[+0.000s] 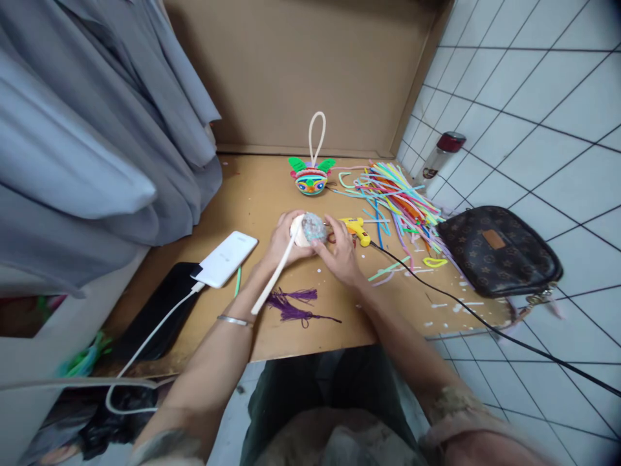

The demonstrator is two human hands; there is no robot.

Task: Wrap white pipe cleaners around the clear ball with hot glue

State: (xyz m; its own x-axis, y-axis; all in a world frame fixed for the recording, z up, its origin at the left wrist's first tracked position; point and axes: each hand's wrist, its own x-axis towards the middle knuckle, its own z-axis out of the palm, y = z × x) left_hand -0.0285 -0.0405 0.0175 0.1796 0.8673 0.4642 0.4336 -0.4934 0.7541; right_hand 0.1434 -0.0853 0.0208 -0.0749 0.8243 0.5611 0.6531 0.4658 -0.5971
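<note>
Above the middle of the table I hold a small ball between both hands. One side of it is wrapped in cream pipe cleaner, and the other side is a mottled grey-blue. The loose end of the cream pipe cleaner trails down over my left wrist. My left hand cups the ball from the left and below. Thumb and fingers of my right hand close on its right side. Just beyond my right fingers lies a yellow glue gun. Purple tassels lie nearer to me.
A finished lion-head ornament with a loop stands at the back. Colourful pipe cleaners are heaped right, near a brown bag and a bottle. A white power bank sits left. The glue gun's black cord runs right.
</note>
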